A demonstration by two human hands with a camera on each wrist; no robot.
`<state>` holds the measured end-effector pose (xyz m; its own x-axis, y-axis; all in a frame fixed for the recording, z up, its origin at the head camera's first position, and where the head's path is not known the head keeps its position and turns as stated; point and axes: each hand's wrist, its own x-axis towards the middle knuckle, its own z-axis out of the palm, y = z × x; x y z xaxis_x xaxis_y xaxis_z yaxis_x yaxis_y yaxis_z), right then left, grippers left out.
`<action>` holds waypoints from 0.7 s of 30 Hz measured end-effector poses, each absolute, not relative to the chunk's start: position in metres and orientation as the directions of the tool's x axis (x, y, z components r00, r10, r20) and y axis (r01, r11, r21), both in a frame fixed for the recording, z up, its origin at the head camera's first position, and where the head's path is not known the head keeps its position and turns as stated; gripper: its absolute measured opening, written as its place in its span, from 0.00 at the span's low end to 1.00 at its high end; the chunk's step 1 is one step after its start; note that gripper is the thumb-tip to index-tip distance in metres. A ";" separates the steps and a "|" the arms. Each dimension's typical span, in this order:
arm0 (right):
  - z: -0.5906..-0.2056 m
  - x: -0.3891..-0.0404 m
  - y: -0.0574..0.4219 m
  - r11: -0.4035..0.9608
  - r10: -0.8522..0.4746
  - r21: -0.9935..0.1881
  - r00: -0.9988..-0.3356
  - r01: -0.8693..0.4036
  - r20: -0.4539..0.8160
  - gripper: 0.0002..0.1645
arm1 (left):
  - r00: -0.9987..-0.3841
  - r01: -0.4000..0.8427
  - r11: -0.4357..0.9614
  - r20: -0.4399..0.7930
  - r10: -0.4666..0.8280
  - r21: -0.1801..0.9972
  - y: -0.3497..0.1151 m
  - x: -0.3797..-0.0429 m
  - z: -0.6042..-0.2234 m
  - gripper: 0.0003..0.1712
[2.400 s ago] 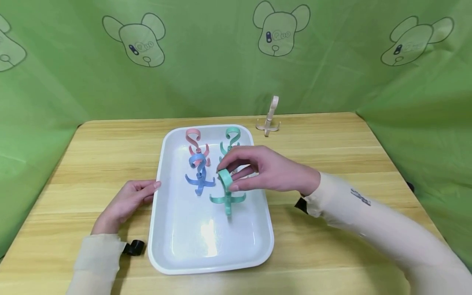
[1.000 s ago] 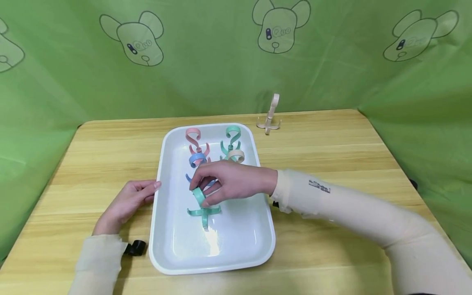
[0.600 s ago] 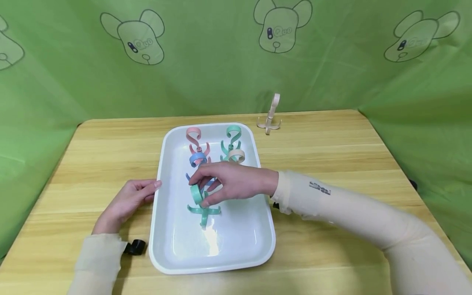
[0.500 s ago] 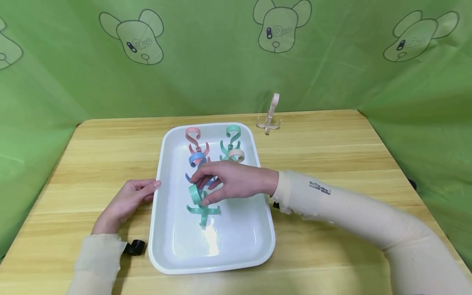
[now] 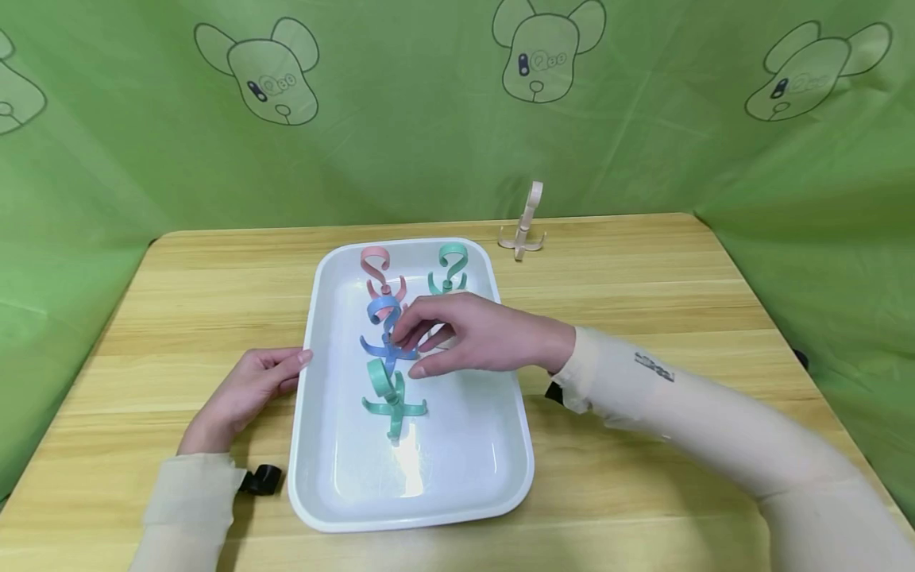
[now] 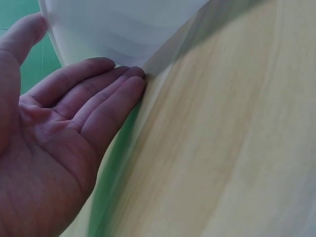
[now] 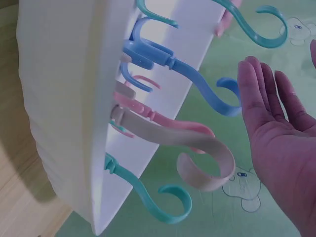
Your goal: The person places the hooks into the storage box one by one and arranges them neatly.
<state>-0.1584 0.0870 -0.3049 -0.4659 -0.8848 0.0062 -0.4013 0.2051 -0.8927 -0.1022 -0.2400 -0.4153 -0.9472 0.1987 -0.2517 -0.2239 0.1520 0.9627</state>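
Observation:
A green claw hook (image 5: 395,405) stands upright in the white tray (image 5: 343,492), with its curled top tilted to the left. Just above and to the right of it hovers my right hand (image 5: 486,334), its fingers loosely bent around nothing. In the right wrist view a gap separates those fingers (image 7: 254,94) from the green hook's curl. A blue claw hook (image 5: 386,314) stands behind the green one, close to my right fingertips. At the tray's left rim, my left hand (image 5: 246,393) holds on, thumb on the rim and fingers (image 6: 106,111) against the outer wall.
Farther back in the tray stand a pink hook (image 5: 375,262) and another green hook (image 5: 453,258). A beige hook (image 7: 207,158) is mostly hidden behind my right hand in the head view. One more beige hook (image 5: 526,218) stands on the wooden table (image 5: 608,270) near the green curtain.
The front green hook came left and toward the viewer in my right hand and now stands on the tray floor, released. My right hand has drawn back right. The left hand stays put.

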 end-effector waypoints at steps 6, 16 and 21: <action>-0.300 -0.155 0.093 0.195 -0.881 -0.899 -0.473 -0.392 0.015 0.18 | -0.946 -0.221 0.161 -0.252 0.203 0.962 -0.240 -0.103 -0.417 0.30; -0.294 -0.157 0.103 0.210 -0.869 -0.908 -0.495 -0.363 -0.003 0.16 | -0.947 -0.207 0.152 -0.237 0.216 0.967 -0.240 -0.101 -0.418 0.30; -0.285 -0.161 0.114 0.209 -0.853 -0.901 -0.522 -0.381 0.022 0.14 | -0.947 -0.207 0.139 -0.234 0.221 0.969 -0.239 -0.102 -0.417 0.30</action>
<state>-0.1607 0.1138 -0.2855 -0.5219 -0.8527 0.0222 -0.3805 0.2094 -0.9008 -0.1021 -0.2388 -0.4174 -0.9469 0.2208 -0.2337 -0.2067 0.1386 0.9685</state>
